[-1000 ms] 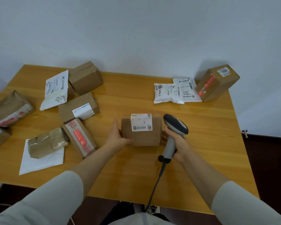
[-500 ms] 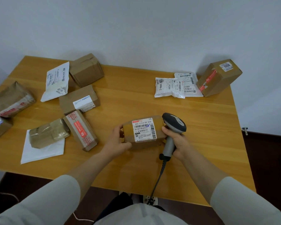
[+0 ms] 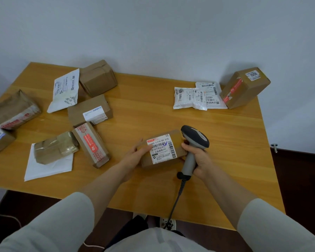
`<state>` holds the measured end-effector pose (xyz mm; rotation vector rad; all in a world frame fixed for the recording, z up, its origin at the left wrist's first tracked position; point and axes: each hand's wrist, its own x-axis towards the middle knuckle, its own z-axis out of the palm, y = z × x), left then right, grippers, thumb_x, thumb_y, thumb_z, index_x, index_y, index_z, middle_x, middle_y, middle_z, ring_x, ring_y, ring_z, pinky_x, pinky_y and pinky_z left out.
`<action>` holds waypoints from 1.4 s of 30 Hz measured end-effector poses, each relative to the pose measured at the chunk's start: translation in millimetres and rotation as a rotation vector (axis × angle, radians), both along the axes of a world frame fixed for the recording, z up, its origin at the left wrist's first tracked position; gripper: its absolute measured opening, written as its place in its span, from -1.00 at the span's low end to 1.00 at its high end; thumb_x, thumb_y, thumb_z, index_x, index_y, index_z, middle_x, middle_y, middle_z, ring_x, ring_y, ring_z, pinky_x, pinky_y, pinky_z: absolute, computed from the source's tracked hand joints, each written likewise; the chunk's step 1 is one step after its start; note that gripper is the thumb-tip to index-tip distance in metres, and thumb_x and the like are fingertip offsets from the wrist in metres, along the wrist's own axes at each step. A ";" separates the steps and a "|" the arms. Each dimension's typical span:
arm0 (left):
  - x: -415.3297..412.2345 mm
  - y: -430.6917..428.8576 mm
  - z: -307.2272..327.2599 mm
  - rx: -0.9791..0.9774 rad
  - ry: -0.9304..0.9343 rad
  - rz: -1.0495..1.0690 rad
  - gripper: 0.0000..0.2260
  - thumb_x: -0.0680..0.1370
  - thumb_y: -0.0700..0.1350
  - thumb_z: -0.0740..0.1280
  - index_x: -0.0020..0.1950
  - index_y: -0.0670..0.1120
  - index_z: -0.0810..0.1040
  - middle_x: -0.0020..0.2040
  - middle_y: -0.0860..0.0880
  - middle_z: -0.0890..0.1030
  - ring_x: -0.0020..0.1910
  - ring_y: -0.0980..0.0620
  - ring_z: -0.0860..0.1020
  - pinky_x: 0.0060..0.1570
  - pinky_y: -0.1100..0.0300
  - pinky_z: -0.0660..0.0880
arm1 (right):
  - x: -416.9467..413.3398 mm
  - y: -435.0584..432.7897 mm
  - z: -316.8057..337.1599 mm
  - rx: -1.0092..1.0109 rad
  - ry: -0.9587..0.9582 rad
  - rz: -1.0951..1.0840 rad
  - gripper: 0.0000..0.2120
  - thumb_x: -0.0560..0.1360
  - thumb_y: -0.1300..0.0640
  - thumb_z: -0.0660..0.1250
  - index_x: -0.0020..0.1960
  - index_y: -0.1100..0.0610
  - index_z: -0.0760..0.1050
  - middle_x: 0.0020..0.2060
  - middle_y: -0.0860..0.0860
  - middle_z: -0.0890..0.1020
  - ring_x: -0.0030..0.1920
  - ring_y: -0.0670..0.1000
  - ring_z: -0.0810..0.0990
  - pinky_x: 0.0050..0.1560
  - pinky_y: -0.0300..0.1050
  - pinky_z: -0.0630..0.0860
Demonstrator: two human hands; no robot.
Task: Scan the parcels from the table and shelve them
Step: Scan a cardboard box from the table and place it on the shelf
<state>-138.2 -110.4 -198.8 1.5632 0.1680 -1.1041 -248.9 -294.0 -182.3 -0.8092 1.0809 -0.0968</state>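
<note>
The parcel point(image 3: 163, 149) is a small brown cardboard block at the near middle of the wooden table point(image 3: 153, 113). Its white label, printed with barcodes, faces up at us. We cannot tell whether it rests on the wood or is lifted off it. Our left hand point(image 3: 135, 154) grips its left end, thumb laid on top by the label's edge and the other fingers only loosely bent along the far side. Our right hand point(image 3: 198, 158) is curled tight round the smooth grey handle of the scanner point(image 3: 195, 138), whose rounded dark head sits just beside the parcel's right end. A black cable point(image 3: 175, 202) hangs from the handle's foot.

To the left lie plain and red-taped cardboard boxes and a crumpled, glossy-taped brown bundle point(image 3: 55, 148) on a white sheet. At the far right, two crinkled white plastic mailers point(image 3: 189, 98) lie beside a tilted box point(image 3: 247, 91) stickered 1006.
</note>
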 end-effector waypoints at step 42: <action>184.0 65.6 58.0 0.263 -0.593 0.288 0.03 -0.16 0.39 0.56 0.22 0.26 0.21 0.16 -0.03 0.58 0.05 -0.15 0.61 -0.03 -0.11 0.60 | 65.6 59.2 143.7 -0.329 -0.267 0.660 -0.81 0.42 0.31 0.43 -0.29 0.19 0.46 -0.48 0.07 0.48 -0.52 -0.02 0.39 -0.45 -0.21 0.39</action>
